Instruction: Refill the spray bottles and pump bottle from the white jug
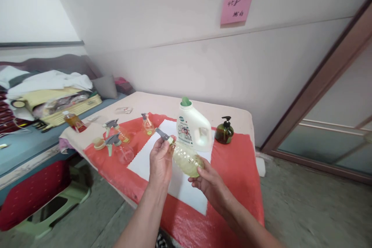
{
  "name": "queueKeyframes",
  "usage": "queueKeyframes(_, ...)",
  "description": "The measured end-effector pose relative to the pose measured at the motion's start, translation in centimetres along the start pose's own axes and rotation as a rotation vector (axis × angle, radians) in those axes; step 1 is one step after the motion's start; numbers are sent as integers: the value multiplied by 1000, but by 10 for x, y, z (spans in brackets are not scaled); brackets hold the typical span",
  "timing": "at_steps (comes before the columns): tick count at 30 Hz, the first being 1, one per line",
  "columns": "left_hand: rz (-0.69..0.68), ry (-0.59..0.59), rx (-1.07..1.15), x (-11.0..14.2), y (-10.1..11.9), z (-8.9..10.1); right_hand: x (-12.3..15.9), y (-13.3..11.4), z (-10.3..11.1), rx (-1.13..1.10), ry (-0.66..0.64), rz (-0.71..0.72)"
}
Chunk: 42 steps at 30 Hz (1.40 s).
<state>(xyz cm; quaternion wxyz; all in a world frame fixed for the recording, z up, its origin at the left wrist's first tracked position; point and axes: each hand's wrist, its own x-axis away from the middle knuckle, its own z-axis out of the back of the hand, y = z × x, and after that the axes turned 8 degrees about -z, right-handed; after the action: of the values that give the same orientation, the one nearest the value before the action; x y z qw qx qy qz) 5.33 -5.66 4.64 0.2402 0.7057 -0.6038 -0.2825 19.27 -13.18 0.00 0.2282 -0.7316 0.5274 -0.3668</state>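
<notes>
Translucent yellow-green plastic spray bottle [186,159] is held tilted on the near side of the white plastic handled jug [194,124], its neck gripped by the left hand [160,159], its base by the right hand [211,182].

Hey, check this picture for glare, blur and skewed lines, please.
Head view: small glints on the translucent yellow-green ridged plastic bottle; head view: sheen on the glossy red tablecloth; head view: crumpled white fabric at left looks soft; head view: the brown door frame leans steeply, probably from camera tilt or wide-angle stretch.
</notes>
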Motion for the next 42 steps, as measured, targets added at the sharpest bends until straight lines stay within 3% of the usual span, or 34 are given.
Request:
queueKeyframes(9, 3, 72, 6, -3, 2, 4, -2, 10, 2, 217, -24, -85)
queueKeyframes(11, -5, 57, -23, -1, 2, 2, -1, 4, 4, 344, -38, -37)
queueKeyframes(13, -31, -1, -100, 6, 1, -2, 1, -5, 7, 526, 31, 109)
queueKeyframes(16, -30, -181, -249, 22, -6, -14, 7, -17, 10, 779, 181, 330)
queueKeyframes(20, 35, -392, -353, 40, -17, -26, 16, -25, 12, 886, 149, 398)
queueKeyframes(23, 3, -429, -468, 41, -19, -26, 20, -44, 17, 881, 211, 445)
queueKeyframes(26, -51, -376, -606, 36, -16, -21, 20, -81, 38, 824, 446, 530)
queueKeyframes(29, -35, -324, -628, 30, -14, -18, 11, -117, 77, 907, 955, 589)
queueKeyframes(31, -22, -308, -621, 28, -16, -18, -1, -133, 106, 922, 1133, 536)
queueKeyframes(36, 28, -332, -625, 27, -21, -19, -39, -135, 158, 939, 1248, 409)
queueKeyframes(42, 46, -344, -620, 23, -21, -16, -57, -126, 170, 890, 1153, 422)
